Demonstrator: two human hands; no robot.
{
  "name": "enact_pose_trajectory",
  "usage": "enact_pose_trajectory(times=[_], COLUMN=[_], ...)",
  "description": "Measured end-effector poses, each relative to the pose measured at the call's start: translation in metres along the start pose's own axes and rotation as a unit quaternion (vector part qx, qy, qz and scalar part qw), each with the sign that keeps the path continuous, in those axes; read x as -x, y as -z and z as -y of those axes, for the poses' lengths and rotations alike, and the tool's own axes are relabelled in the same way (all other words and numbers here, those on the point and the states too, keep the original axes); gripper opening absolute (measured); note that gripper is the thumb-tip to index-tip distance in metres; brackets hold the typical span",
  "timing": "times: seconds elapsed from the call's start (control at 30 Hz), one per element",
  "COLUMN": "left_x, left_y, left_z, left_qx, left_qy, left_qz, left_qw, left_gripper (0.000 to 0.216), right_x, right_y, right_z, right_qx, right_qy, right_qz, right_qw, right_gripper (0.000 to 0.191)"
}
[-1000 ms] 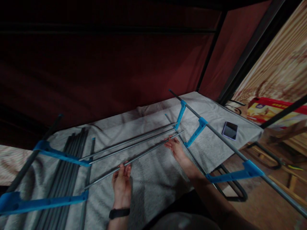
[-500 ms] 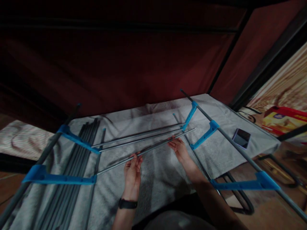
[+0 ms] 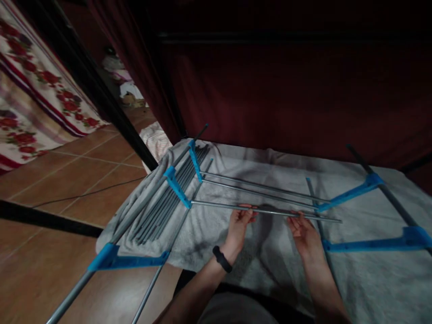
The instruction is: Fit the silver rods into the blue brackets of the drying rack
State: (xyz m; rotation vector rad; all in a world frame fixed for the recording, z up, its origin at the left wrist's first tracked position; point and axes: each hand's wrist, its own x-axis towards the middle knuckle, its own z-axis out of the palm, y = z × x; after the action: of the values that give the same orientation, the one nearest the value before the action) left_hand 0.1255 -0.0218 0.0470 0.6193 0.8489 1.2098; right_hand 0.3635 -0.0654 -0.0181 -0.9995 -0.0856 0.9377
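My left hand and my right hand are both closed on one thin metal rod, left of its middle and toward its right part. The rod's left end meets a blue plastic bracket on the left frame. Its right end sticks out free past the inner right pole, between a far right bracket and a nearer one. Two similar rods, a rear rod and a front rod, span the frames behind it. A dark band circles my left wrist.
A bundle of grey tubes lies at the left on a grey cloth. Another blue bracket joins the left poles near me. Dark red fabric hangs behind, and a cable crosses the tiled floor.
The view has swung left, bringing the floor and floral cloth into sight; the phone and red-yellow box have left it. The rod's left end still meets the left bracket, both hands holding on.
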Motion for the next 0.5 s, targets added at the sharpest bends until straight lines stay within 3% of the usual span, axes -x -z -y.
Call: enact_pose_trajectory(times=[0.2, 0.5], left_x=[0.010, 0.015], left_y=[-0.024, -0.040], left_z=[-0.020, -0.023], left_qx=[-0.031, -0.155], left_qy=[-0.057, -0.190], left_qz=[0.053, 0.140], left_qw=[0.997, 0.959], left_gripper=[0.041, 0.039], right_x=[0.013, 0.074], right_y=[-0.023, -0.081], right_z=[0.006, 0.004], right_qx=[0.006, -0.055], right_qy=[-0.026, -0.148], right_qz=[0.029, 0.098], right_qw=[0.999, 0.983], right_gripper=[0.015, 0.018])
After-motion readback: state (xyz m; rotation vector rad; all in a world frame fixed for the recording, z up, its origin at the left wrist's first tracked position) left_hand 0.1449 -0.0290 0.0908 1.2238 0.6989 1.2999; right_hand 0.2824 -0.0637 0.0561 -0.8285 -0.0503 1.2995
